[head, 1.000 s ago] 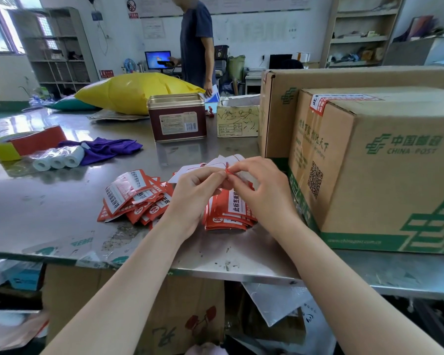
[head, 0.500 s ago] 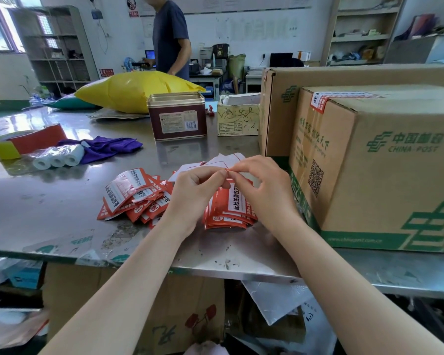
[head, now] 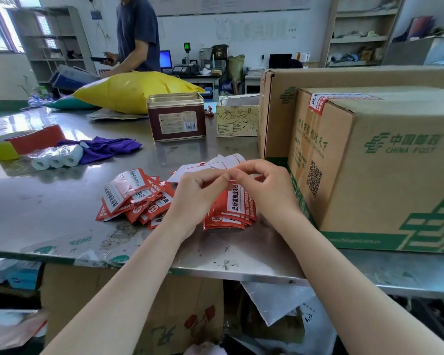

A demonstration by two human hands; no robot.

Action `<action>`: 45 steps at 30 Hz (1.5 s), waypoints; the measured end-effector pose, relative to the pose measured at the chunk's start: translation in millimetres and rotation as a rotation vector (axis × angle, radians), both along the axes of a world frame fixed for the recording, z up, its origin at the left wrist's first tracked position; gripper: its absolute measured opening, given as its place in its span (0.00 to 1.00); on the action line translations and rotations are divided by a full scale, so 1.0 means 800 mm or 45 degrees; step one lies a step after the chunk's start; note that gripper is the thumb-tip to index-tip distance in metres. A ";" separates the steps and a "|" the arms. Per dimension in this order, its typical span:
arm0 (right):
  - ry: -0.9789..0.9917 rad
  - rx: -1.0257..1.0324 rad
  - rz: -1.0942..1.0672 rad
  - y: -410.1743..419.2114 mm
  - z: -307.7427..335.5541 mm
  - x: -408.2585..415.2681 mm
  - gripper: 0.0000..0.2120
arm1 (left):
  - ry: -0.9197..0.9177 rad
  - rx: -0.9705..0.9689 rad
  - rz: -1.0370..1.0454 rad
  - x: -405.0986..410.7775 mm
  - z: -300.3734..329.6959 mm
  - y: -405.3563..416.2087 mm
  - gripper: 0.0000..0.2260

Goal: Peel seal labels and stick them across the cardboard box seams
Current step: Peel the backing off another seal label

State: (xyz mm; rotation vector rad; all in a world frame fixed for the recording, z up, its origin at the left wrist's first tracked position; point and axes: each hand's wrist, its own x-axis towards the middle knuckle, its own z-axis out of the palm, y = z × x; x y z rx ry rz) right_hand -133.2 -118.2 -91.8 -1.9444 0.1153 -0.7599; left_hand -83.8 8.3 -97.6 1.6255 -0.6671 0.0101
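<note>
Both hands meet above the steel table (head: 62, 201), fingertip to fingertip. The left hand (head: 198, 198) and the right hand (head: 262, 190) each pinch the top edge of one seal label (head: 237, 201), a red strip with a white band of print. The label hangs from the pinch toward 6 o'clock, its long axis running from 12 to 6, its lower end resting on the stack of labels (head: 228, 219) below. Whether the backing has begun to separate cannot be told; the pinch point hides it.

The step in hand is judged to be the peeling of the label from its backing. A loose heap of labels (head: 133, 198) lies at 9 o'clock from the hands, and white backing sheets (head: 203, 167) lie just beyond the fingers at 12 o'clock.

The near cardboard box (head: 382, 170) stands at 3 o'clock from the grip, just beside the right wrist. The right hand is nearer to it. One applied label (head: 318, 103) already wraps the top left corner of this box, at about 1 o'clock from the pinch. A second box (head: 344, 78) stands behind it. Once freed, the label probably has to travel up and to the right and turn to lie across a seam.
</note>
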 end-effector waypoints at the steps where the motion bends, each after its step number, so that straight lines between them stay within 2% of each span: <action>1: -0.002 0.032 0.000 0.000 -0.001 0.001 0.05 | 0.004 -0.005 -0.004 -0.001 0.000 0.000 0.08; 9: 0.063 0.114 -0.009 -0.003 -0.002 0.003 0.10 | 0.142 -0.048 0.065 0.000 0.002 -0.003 0.09; 14: 0.110 0.078 0.014 -0.001 -0.001 0.001 0.11 | 0.102 -0.084 0.020 0.001 0.002 -0.004 0.11; 19: 0.094 0.087 0.024 -0.001 -0.003 0.003 0.10 | 0.065 -0.046 0.059 0.002 -0.001 -0.005 0.05; 30: 0.079 0.171 0.047 -0.001 -0.003 0.005 0.09 | 0.370 -0.228 0.145 0.012 0.001 -0.003 0.05; 35: 0.076 0.221 0.058 -0.001 -0.001 0.004 0.09 | 0.400 -0.133 0.269 0.017 -0.004 -0.002 0.07; 40: 0.018 0.292 0.144 0.004 0.004 0.002 0.09 | 0.303 -0.026 0.298 0.016 -0.001 -0.001 0.11; 45: 0.017 0.374 0.209 0.004 0.007 0.001 0.10 | 0.475 -0.091 0.309 0.019 -0.002 -0.005 0.09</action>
